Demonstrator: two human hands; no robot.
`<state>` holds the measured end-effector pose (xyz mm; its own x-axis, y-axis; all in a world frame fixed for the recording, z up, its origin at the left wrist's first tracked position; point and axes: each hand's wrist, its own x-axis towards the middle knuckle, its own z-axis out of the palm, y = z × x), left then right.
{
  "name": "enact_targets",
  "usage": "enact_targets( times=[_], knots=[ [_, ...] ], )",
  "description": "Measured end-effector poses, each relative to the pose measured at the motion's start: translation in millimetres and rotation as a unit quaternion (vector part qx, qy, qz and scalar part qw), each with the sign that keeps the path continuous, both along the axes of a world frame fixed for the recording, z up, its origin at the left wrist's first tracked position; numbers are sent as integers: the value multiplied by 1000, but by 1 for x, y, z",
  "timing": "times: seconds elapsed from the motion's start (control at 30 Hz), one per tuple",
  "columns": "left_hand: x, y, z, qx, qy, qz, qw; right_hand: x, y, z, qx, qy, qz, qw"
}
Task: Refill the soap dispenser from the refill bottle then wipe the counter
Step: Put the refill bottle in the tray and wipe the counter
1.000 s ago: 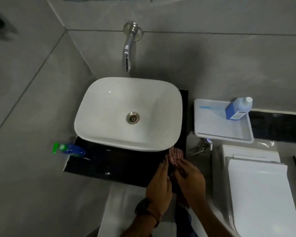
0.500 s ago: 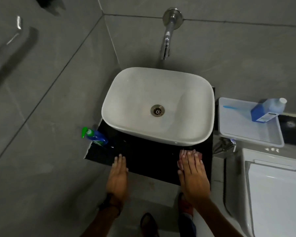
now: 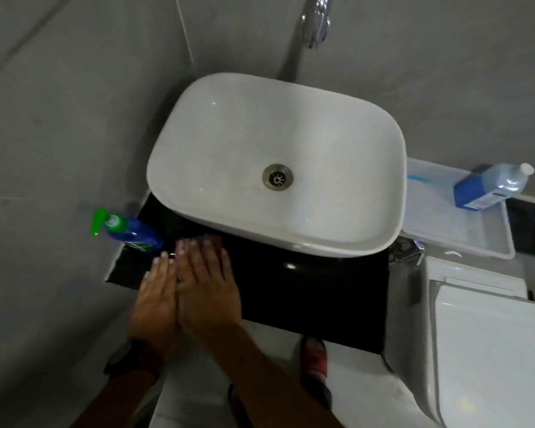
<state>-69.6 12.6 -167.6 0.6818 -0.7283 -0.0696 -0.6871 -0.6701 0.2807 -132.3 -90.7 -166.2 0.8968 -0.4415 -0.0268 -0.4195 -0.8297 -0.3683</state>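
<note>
Grey tiled walls all round, one white toilet (image 3: 488, 350) at right, one white basin (image 3: 275, 162) on the black surface (image 3: 315, 298). One white tray (image 3: 445, 239) carries the blue refill bottle (image 3: 488, 188). Two hands side by side: right hand (image 3: 207, 282) flat, pressing one pinkish cloth (image 3: 212, 240); left hand (image 3: 156, 298) flat on the surface, holding nothing. One green-pumped soap dispenser (image 3: 127, 231) stands at the surface's left corner.

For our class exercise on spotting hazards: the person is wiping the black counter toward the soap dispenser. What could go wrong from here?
1. The right hand, flat on the reddish cloth, is close to the blue soap dispenser with the green pump, which stands near the black counter's left edge; a further sweep could knock it off.
2. The left hand lies right beside, so the hands might get in each other's way.
</note>
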Motion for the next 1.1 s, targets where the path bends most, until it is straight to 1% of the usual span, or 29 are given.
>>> enact_targets(
  times=[0.1, 0.23, 0.33, 0.47, 0.63, 0.8, 0.87, 0.93, 1.03, 1.1],
  knots=[
    [4, 4, 0, 8, 4, -16, 1000, 15, 6, -2, 2, 3, -7, 1000],
    [3, 3, -3, -10, -10, -12, 1000, -2, -5, -2, -11, 14, 34, 999],
    [3, 3, -6, -29, -29, 3, 999, -25, -13, -6, -20, 21, 33, 999],
    [2, 4, -9, -41, -34, 14, 998, -73, -39, -8, -26, 22, -16, 999],
    [2, 4, -10, -45, -28, 23, 998, -137, -81, -12, -47, 33, -107, 993],
    [2, 4, -11, -52, -14, 29, 998, -196, -144, -11, -92, 92, -185, 974],
    [3, 6, -11, -54, -5, 28, 998, -209, -170, -8, -102, 106, -210, 967],
    [4, 7, -11, -54, 4, 28, 998, -212, -186, -6, -98, 99, -234, 962],
    [6, 8, -12, -50, 9, 29, 998, -208, -186, -8, -94, 80, -263, 957],
    [6, 7, -13, -49, 12, 34, 998, -202, -172, -9, -101, 72, -261, 957]
  ],
)
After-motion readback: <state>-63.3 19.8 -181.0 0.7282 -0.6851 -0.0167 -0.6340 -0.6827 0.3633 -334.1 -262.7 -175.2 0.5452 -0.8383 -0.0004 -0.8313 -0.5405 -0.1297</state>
